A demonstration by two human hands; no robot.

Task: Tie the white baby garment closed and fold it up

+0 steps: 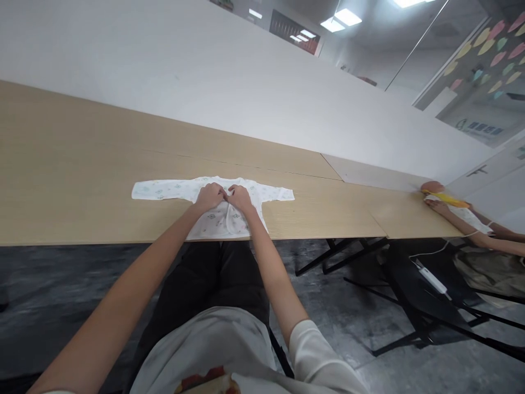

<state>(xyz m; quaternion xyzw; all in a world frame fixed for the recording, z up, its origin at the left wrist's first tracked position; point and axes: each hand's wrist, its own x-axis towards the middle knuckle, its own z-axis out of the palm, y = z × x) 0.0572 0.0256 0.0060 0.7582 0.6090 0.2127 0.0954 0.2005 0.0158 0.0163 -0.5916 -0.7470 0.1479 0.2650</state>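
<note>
A small white baby shirt (215,221) with a faint print lies spread on the wooden table, its sleeves stretched out to both sides. Its lower hem reaches the table's front edge. Both hands meet at the middle of its chest, by the front opening. My left hand (210,197) has its fingers curled and pinched on the cloth. Close against it, my right hand (240,198) also pinches the shirt front with bent fingers. The fingertips partly hide the bit of cloth between them.
The light wooden table (82,164) runs along a white wall (205,82). At the far right another person's hands (438,207) hold a doll-like thing with yellow and white cloth. Black folding chairs (426,295) stand below right, with a white power strip (432,280) on one.
</note>
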